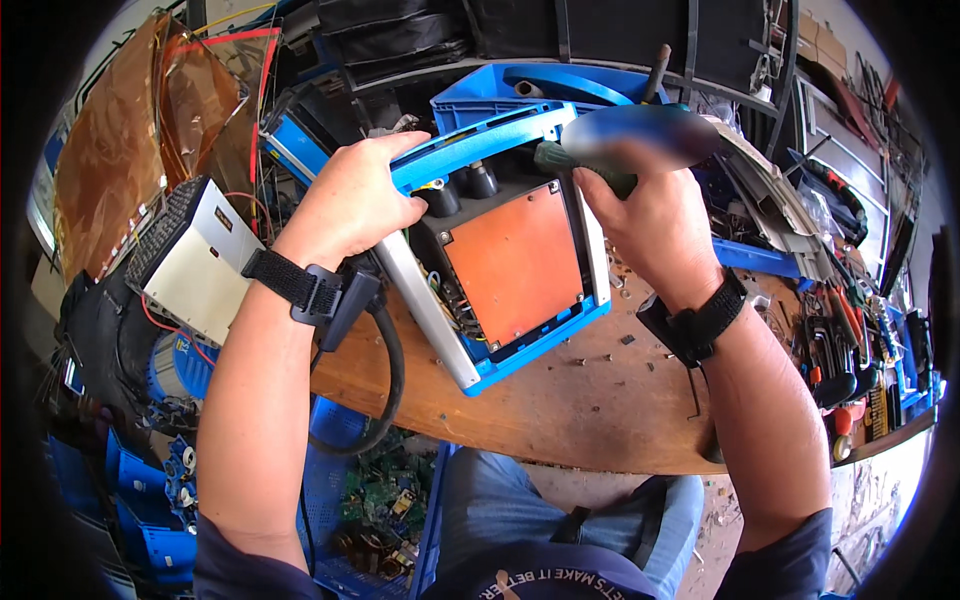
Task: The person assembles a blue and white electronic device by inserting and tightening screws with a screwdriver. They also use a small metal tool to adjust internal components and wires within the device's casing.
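Observation:
A boxy electrical device with a blue and silver frame (pixel 435 318) stands tilted on the wooden bench in front of me. An orange-brown square plate (pixel 520 265) covers much of its inside, with screws at its corners and dark cylinders and wires beside it. My left hand (pixel 365 190) grips the frame's upper left corner, thumb on the inner side. My right hand (pixel 655 215) is closed round a dark green tool (pixel 550 155) at the frame's upper right corner. Much of that tool and the fingertips is blurred, so its exact kind is unclear.
Loose screws and bits lie on the wooden bench (pixel 560 420). Pliers and other hand tools (pixel 835 340) crowd its right end. A blue crate (pixel 470 85) stands behind the device. At left are a white-sided box (pixel 205 260) and a thick black cable (pixel 395 370). Below, a blue bin holds circuit boards (pixel 385 490).

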`<state>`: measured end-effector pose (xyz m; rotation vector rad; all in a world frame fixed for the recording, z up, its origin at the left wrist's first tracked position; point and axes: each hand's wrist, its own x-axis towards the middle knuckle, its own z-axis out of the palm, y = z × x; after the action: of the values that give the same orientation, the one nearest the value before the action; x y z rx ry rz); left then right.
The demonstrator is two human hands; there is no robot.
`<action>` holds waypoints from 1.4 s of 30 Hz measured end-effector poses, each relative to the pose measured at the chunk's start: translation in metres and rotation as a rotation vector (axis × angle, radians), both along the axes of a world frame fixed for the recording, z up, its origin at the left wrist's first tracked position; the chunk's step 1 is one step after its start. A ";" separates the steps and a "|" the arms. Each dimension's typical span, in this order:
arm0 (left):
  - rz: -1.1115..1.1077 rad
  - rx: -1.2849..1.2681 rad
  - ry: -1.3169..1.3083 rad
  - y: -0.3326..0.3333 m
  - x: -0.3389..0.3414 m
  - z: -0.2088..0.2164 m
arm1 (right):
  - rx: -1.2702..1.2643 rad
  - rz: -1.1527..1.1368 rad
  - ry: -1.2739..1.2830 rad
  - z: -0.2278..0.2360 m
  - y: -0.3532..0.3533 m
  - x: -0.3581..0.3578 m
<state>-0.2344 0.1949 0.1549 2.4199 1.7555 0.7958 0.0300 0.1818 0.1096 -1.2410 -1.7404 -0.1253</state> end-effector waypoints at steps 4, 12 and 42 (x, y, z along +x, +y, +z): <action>-0.005 0.050 0.020 -0.002 0.001 0.000 | 0.091 0.001 -0.042 -0.005 -0.001 0.000; -0.007 -0.008 -0.010 -0.009 0.006 0.001 | -0.079 0.039 0.209 -0.001 -0.011 -0.005; -0.225 0.141 0.162 -0.078 0.022 -0.003 | -0.186 0.126 0.778 -0.053 -0.071 0.000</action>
<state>-0.2120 0.1168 0.1516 2.7834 1.4804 0.7392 0.0296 0.1106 0.0565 -1.0978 -1.1497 0.5396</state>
